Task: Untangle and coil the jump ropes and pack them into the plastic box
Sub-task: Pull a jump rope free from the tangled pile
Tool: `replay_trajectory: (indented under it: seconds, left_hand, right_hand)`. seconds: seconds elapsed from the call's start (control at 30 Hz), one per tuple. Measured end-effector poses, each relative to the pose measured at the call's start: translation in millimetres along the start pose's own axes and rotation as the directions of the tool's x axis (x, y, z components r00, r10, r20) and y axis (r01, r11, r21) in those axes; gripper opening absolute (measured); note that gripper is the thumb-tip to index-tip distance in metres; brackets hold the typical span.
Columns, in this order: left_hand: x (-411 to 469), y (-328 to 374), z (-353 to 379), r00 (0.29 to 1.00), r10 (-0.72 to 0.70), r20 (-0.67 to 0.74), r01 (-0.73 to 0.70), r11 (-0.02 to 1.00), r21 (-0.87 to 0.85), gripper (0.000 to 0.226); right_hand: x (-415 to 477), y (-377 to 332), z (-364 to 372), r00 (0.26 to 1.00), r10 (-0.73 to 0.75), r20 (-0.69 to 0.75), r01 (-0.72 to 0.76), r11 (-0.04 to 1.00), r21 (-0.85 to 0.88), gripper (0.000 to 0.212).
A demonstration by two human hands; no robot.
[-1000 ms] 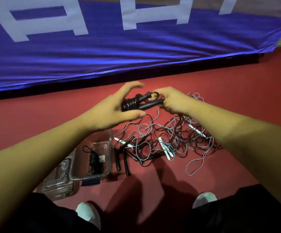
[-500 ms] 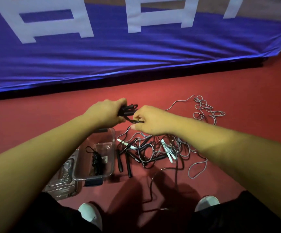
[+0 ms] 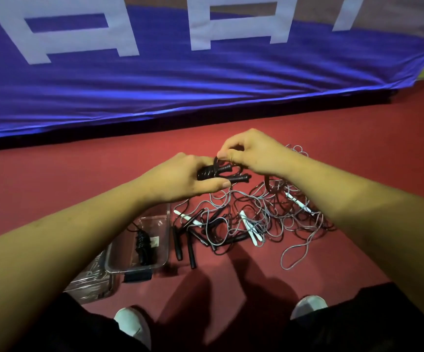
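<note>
At centre frame, the right hand [image 3: 254, 153] pinches a loop of black cord between thumb and forefinger, with its other fingers curled behind. The left hand [image 3: 178, 181], just below and to the left, grips the black jump rope [image 3: 222, 174]. Its fingers are wrapped round the wound section, its thumb is pressed beneath, and the two handles project to the right. Judged step: securing the final turns of cord round the handles. To do this well, the left hand should hold the handles parallel and pin the turns already laid. The right hand should draw each wrap snug and tuck the free end under a turn, so the bundle does not spring open in the box. A cord trails down towards the tangled ropes [image 3: 256, 219] on the red floor [image 3: 358, 153] at lower centre; whether it belongs to the held rope cannot be told. The plastic box [image 3: 168, 232] stands at lower left with one coiled rope [image 3: 142, 246] inside and its lid [image 3: 91, 280] beside it.
</note>
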State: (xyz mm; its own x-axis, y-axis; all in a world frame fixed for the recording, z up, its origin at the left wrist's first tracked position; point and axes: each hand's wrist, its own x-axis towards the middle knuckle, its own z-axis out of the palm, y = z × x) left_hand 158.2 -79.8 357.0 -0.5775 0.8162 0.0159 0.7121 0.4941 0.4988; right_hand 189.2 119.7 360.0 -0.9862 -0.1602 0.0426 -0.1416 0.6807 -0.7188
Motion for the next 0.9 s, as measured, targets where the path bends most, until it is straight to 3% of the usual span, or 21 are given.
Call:
replay_trajectory:
  seconds: [0.1,0.2,0.3,0.37,0.43,0.53,0.63,0.77,0.9]
  left_hand:
    - [-3.2,-1.8,-2.4,0.999,-0.016,-0.043,0.011,0.993,-0.121,0.041]
    - [-3.5,1.1,-4.1,0.998,0.021,-0.052,-0.039,0.924,-0.381,0.051]
    - [2.1,1.9,-9.2,0.992,-0.073,-0.102,0.001,0.817,-0.577,0.039]
    - [5.7,-1.7,-10.1,0.981,-0.156,-0.119,0.057,0.807,-0.588,0.028]
    - [9.5,-9.0,-11.5,0.966,-0.221,-0.135,0.116,0.836,-0.537,0.027]
    - [15.2,-32.1,-20.4,0.920,-0.322,-0.223,0.206,0.883,-0.423,0.035]
    - [12.8,-58.1,-27.8,0.890,-0.374,-0.261,0.345,0.926,-0.152,0.041]
    - [13.3,-60.3,-12.6,0.896,-0.384,-0.223,0.437,0.852,0.287,0.044]
    - [16.5,-52.6,10.9,0.891,-0.442,-0.107,0.443,0.789,0.426,0.051]
  right_hand:
    - [0.1,8.4,5.4,0.993,0.078,0.091,-0.090,0.988,0.126,0.021]
    - [-0.3,12.3,10.4,0.977,0.156,0.142,-0.202,0.887,0.416,0.021]
    - [-0.7,15.4,17.5,0.963,0.141,0.228,-0.251,0.774,0.581,0.022]
    - [-1.5,16.6,23.9,0.941,0.125,0.314,-0.303,0.725,0.618,0.024]
    - [-2.2,14.0,29.7,0.927,0.154,0.343,-0.335,0.754,0.565,0.027]
    - [-6.4,5.6,34.5,0.936,0.246,0.251,-0.328,0.869,0.372,0.018]
    - [-10.0,-6.9,34.9,0.943,0.229,0.239,-0.290,0.921,0.260,0.018]
    - [-6.5,-27.0,37.4,0.973,0.097,0.211,-0.087,0.995,-0.055,0.031]
    - [-7.0,-34.8,41.1,0.977,0.062,0.204,-0.035,0.991,-0.130,0.022]
